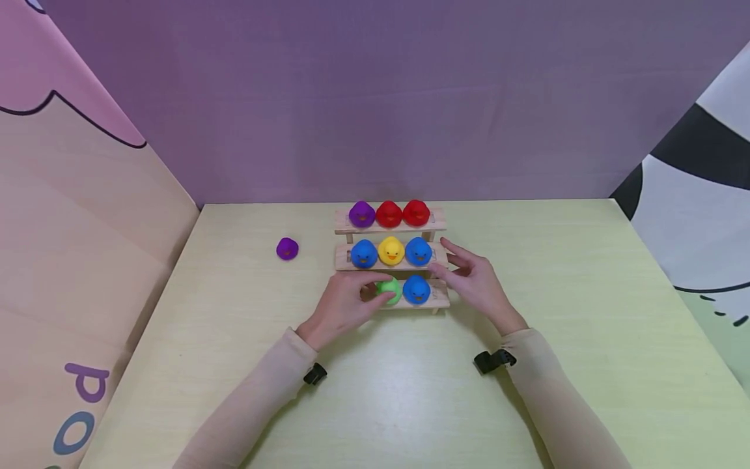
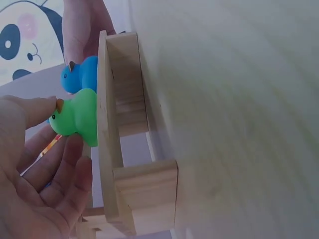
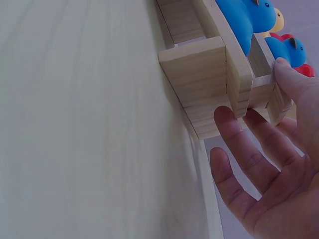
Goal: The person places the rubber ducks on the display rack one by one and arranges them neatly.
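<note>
A three-step wooden stand (image 1: 344,259) holds several rubber ducks. On the lowest step, my left hand (image 1: 346,303) pinches a green rubber duck (image 2: 79,117) between thumb and fingers, its base against the step. Right beside it sits a blue rubber duck (image 1: 416,290). My right hand (image 1: 476,283) grips the right end of the middle step between thumb and index finger, close to another blue duck (image 3: 286,52); its other fingers are spread loosely beside the lowest step. The left end of the lowest step is hidden by my left hand in the head view.
The middle step also bears a blue duck (image 1: 364,254) and a yellow duck (image 1: 390,251). On the top step stand a purple duck (image 1: 362,214) and two red ducks (image 1: 389,214). A loose purple duck (image 1: 287,249) sits on the table (image 1: 234,326), left of the stand.
</note>
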Action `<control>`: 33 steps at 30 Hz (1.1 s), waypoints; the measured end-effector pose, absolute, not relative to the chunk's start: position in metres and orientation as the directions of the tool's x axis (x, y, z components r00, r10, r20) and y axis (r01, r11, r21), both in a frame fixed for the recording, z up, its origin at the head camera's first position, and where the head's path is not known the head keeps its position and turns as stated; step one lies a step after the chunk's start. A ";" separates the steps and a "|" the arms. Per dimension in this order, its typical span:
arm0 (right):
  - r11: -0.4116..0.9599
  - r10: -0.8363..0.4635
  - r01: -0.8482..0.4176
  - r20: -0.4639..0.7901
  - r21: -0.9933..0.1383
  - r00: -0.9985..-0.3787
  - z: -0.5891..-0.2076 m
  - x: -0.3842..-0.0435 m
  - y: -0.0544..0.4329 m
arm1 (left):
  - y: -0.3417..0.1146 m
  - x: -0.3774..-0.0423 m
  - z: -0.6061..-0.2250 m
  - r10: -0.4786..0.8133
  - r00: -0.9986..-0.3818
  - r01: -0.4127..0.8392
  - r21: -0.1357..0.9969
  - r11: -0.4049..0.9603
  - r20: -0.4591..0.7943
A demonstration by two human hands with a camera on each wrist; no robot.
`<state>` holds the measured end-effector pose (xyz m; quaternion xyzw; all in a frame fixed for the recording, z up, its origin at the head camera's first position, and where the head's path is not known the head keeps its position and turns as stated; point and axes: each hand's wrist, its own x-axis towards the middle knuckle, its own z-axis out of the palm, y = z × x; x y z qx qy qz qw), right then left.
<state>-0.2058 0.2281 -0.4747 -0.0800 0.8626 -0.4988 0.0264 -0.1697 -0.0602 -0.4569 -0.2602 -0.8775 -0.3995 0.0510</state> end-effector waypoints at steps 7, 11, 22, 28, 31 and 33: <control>0.495 -0.164 -0.112 0.034 -0.862 -0.986 -0.476 -0.206 0.228 | -0.055 -0.169 -0.459 0.398 -0.869 0.478 0.703 0.527 0.293; 0.499 -0.161 -0.109 0.032 -0.860 -0.986 -0.476 -0.206 0.228 | -0.055 -0.169 -0.460 0.396 -0.869 0.481 0.697 0.531 0.298; 0.486 -0.154 -0.105 0.033 -0.868 -0.988 -0.476 -0.206 0.227 | -0.058 -0.169 -0.459 0.393 -0.884 0.449 0.694 0.563 0.253; 0.494 -0.153 -0.109 0.037 -0.863 -0.987 -0.474 -0.205 0.226 | -0.064 -0.168 -0.460 0.387 -0.892 0.429 0.713 0.555 0.236; 0.496 -0.154 -0.109 0.036 -0.861 -0.987 -0.473 -0.205 0.226 | -0.070 -0.168 -0.461 0.387 -0.891 0.428 0.719 0.547 0.236; 0.493 -0.158 -0.109 0.035 -0.863 -0.987 -0.473 -0.205 0.226 | -0.075 -0.168 -0.461 0.386 -0.892 0.429 0.714 0.553 0.237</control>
